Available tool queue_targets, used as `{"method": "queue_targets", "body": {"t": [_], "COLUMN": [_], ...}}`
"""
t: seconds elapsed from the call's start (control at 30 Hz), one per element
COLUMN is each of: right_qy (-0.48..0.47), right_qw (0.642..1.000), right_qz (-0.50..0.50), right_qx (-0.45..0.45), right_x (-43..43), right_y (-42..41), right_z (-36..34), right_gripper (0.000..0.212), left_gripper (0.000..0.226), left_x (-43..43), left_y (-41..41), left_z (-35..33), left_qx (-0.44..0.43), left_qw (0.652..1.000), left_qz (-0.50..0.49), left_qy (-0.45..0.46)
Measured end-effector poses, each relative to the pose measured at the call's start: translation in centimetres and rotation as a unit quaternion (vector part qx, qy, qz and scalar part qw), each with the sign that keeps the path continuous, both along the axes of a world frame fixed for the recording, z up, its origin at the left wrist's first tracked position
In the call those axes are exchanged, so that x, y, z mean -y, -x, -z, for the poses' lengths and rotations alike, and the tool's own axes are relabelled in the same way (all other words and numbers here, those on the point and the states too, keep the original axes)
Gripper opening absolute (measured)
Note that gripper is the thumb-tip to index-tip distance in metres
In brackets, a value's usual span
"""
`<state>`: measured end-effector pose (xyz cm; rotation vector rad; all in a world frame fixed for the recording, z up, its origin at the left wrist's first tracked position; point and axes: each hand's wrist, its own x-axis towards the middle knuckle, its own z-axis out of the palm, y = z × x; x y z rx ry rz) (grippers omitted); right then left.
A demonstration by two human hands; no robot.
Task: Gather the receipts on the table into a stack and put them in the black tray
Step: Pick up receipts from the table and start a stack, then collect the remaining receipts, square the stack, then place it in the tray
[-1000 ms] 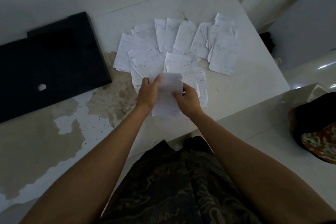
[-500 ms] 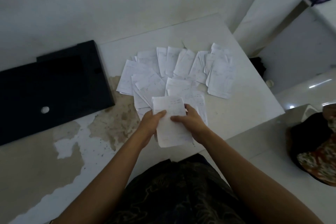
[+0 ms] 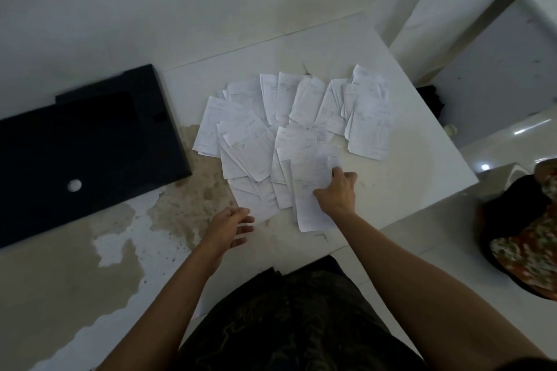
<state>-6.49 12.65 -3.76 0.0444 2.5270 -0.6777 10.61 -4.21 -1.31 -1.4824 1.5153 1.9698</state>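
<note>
Receipts (image 3: 297,117) thin, rectangular, fanned, right hand (image 3: 337,191) pinching one, glossy black tray (image 3: 90,144)

White table (image 3: 422,178) with a worn, brown-stained patch of peeled surface (image 3: 187,205) near its left front, white wall (image 3: 180,3) behind, dark patterned garment (image 3: 301,325) at bottom centre, floral-patterned cloth (image 3: 530,253) on a dark item at right.

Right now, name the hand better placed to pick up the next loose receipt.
Left. The left hand is open and empty beside the spread receipts; the right hand already grips a receipt.
</note>
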Motion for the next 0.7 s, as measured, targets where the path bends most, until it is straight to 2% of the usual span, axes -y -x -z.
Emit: {"method": "queue_targets", "body": {"t": [0.13,0.27,0.3,0.4,0.43,0.6,0.7], "right_qy": [0.128,0.240,0.267,0.337,0.347,0.388,0.344], "right_qw": [0.987,0.941,0.930,0.896,0.888,0.866,0.889], "right_qz": [0.088,0.203,0.210,0.206,0.210,0.196,0.169], "right_qx": [0.041,0.124,0.144,0.204,0.216,0.248,0.251], "right_x": [-0.1,-1.4,-2.1,-4.1,-4.9,-7.3,-6.7], "right_y": [0.1,0.4,0.6,1.3,1.5,2.5,2.3], "right_z": [-0.3,-0.7,-0.8,-1.4,-1.5,-2.1,-2.3], "right_gripper": [0.052,0.089,0.087,0.045,0.038,0.039,0.036], "left_gripper": [0.021,0.021,0.020,0.017,0.017,0.017,0.022], "left_x": [0.3,0.6,0.7,0.6,0.5,-0.4,-1.0], "left_y": [-0.4,0.0,0.1,0.4,0.5,1.3,2.4], "left_z": [0.1,0.0,-0.1,-0.1,-0.1,0.1,-0.1], "left_qx": [0.004,0.003,0.001,-0.007,-0.008,-0.010,-0.023], "left_qw": [1.000,1.000,1.000,1.000,1.000,0.999,0.999], "left_qz": [-0.001,-0.001,-0.001,-0.006,-0.006,0.011,0.028], "left_qy": [-0.010,-0.018,-0.019,-0.023,-0.025,-0.031,-0.038]}}
